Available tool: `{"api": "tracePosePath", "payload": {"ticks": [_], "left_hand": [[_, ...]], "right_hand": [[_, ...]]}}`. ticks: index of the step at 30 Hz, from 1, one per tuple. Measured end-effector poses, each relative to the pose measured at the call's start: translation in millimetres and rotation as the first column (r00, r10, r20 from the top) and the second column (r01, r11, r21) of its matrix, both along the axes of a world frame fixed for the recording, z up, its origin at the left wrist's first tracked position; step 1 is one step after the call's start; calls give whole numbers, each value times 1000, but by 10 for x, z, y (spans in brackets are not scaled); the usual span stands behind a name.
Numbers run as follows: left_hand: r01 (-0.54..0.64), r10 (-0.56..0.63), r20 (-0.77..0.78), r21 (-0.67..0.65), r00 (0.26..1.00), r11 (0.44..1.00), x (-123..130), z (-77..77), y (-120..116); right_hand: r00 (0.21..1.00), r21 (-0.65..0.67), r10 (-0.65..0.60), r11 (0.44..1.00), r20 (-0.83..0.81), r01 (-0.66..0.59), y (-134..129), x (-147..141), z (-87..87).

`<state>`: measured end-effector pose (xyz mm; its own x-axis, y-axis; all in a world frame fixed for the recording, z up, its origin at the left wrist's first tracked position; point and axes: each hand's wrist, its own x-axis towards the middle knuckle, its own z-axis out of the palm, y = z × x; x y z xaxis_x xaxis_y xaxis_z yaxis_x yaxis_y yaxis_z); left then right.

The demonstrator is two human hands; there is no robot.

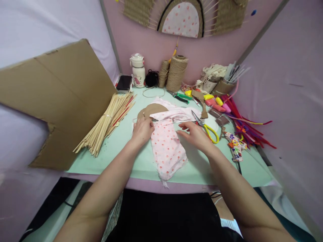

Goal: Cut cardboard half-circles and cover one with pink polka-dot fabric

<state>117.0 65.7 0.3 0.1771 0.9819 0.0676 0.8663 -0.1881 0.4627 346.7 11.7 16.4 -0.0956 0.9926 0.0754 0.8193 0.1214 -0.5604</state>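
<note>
A pink fabric with red dots [168,148] lies across the table's front, its lower tip hanging over the edge. My left hand [143,130] is closed at the fabric's upper left corner, fingers pressed together on it. Beneath and behind that hand sits a brown cardboard piece [155,109], partly covered by folded fabric. To the right of the cloth, my right hand [193,133] is open, with thumb and fingers apart and nothing between them. Yellow-handled scissors [211,133] lie just beyond it, blades pointing to the upper left.
Bundled wooden sticks [107,117] and a large cardboard sheet [65,90] are at left. Behind stand a bottle [138,72] and twine spools [177,72]. Green-handled pliers [182,97], clay packs, pipe cleaners [248,127] and a patterned glue gun [236,146] lie at right.
</note>
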Motion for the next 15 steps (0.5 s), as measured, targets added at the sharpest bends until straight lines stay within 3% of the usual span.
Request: {"api": "tracePosePath", "payload": {"ticks": [5,8,12,15], "left_hand": [[116,-123,139,55,983,992,-12,-57,-2],[154,-171,188,103,967,983,-24,-46,-13],[216,-263,284,185,922,959,-24,-34,-46],[251,-331,411,238,849,938,-10,-35,-61]], "right_hand": [[969,198,245,951,-7,-239,404,-279,-2],[914,198,403,894,38,-402,609,-445,-44],[918,79,387,916,84,-393,705,-580,-134],[930,77,355,929,96,-362,682,-578,-160]]}}
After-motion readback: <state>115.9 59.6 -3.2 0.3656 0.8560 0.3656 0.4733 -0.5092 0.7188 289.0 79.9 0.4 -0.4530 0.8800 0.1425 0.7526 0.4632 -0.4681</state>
